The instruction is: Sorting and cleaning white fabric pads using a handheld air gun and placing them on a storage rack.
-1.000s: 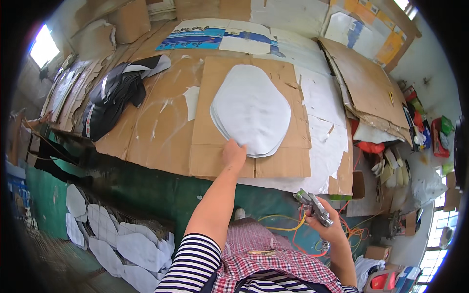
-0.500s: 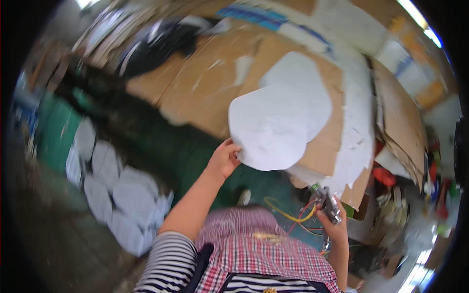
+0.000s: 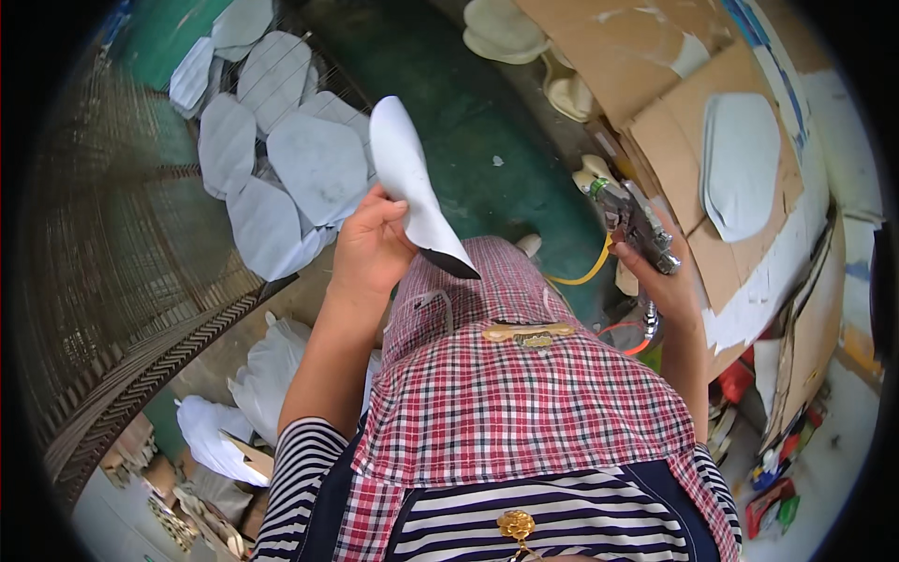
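My left hand (image 3: 373, 240) pinches a white rounded sheet (image 3: 412, 178) between thumb and fingers. It is held up in the air, tilted nearly edge-on and slightly curled, with a dark patch at its lower tip. In my right hand (image 3: 667, 272) is a metal spray gun (image 3: 637, 220), the fingers wrapped round its handle. A yellow hose (image 3: 585, 277) and an orange-red line run near the gun. To the right, a stack of similar pale sheets (image 3: 742, 164) lies on brown cardboard (image 3: 655, 150).
At the left, several pale rounded sheets (image 3: 314, 164) lie spread on a wire rack (image 3: 122, 244). White bags (image 3: 267, 375) sit below it. Cream-coloured rounded pieces (image 3: 504, 30) are beside the cardboard at the top. Assorted red and green items (image 3: 773, 506) are at the lower right.
My left hand has carried the white sheet off the cardboard and leftward toward the rack, tilting it up on edge. My view has swung left. The spray gun stays in my right hand.
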